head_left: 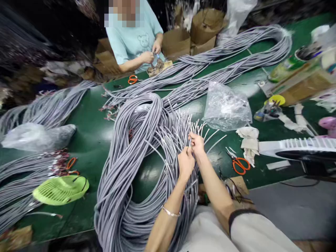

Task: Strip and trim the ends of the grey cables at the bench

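Observation:
A large looped bundle of grey cables lies on the green table in front of me. Its many loose ends fan out around my two hands. My left hand, with a bracelet at the wrist, has its fingers closed on a grey cable near its end. Just beyond and to the right, my right hand pinches the same cable close to the tip, as far as I can see. The fingertips nearly meet, and the exact grip is partly hidden. Orange-handled scissors lie to the right of my forearm.
Across the table a person works with both hands. Another cable bundle stretches to the back right. A plastic bag lies right of centre. A white fan is at the right, a green fan cover at the left.

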Demonstrator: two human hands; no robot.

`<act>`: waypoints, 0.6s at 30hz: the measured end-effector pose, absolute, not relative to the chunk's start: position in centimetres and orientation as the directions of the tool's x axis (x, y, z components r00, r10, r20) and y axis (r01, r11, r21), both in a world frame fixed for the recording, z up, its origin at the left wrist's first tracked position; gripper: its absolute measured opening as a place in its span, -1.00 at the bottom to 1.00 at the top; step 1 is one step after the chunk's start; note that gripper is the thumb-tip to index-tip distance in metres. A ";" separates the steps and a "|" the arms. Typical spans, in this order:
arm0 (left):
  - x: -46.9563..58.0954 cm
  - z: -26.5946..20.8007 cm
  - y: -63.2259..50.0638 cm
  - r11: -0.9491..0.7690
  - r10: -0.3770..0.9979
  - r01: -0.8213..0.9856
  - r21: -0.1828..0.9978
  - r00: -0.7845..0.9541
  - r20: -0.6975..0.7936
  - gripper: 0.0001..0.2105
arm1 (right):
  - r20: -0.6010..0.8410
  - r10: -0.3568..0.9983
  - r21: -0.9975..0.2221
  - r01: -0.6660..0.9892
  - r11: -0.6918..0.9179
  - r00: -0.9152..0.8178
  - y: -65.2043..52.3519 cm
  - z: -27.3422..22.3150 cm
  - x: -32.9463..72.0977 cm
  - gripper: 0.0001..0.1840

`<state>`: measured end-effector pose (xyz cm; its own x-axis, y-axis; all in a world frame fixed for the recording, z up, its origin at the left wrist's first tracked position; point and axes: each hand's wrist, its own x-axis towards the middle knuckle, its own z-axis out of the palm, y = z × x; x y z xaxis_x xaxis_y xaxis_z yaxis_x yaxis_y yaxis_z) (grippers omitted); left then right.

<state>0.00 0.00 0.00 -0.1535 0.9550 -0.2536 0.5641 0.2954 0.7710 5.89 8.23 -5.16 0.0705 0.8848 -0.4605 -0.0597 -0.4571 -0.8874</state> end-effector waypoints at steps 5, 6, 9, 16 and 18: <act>-1.3 1.8 -0.4 0.255 0.964 0.552 0.794 -0.077 -0.256 -0.73 | -0.318 0.948 -0.948 -0.016 -0.318 0.023 7.6 -2.4 7.5 -0.76; -1.6 2.3 -0.6 0.236 0.966 0.547 0.803 -0.041 -0.256 -0.72 | -0.272 0.962 -0.962 -0.002 -0.272 0.006 7.5 -1.0 8.5 -0.79; -2.1 3.4 -1.4 0.160 0.958 0.513 0.843 0.125 -0.258 -0.70 | -0.059 0.987 -0.987 0.158 -0.035 -0.151 6.7 3.7 12.0 -0.78; -2.3 5.7 -3.8 0.023 0.872 0.427 0.904 0.433 -0.227 -0.74 | -0.094 0.474 -0.128 0.483 0.866 -0.876 0.2 8.0 15.6 -0.88; -2.8 6.7 -5.0 -0.031 0.826 0.429 0.903 0.519 -0.218 -0.75 | -0.036 0.403 -0.129 0.405 0.905 -0.914 -1.4 7.8 16.1 -0.82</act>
<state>-2.83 -5.03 6.74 0.5193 0.8262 -0.2183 0.4292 -0.0313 0.9026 16.10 -1.36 7.84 -0.9143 0.4035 -0.0357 0.4046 0.9054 -0.1285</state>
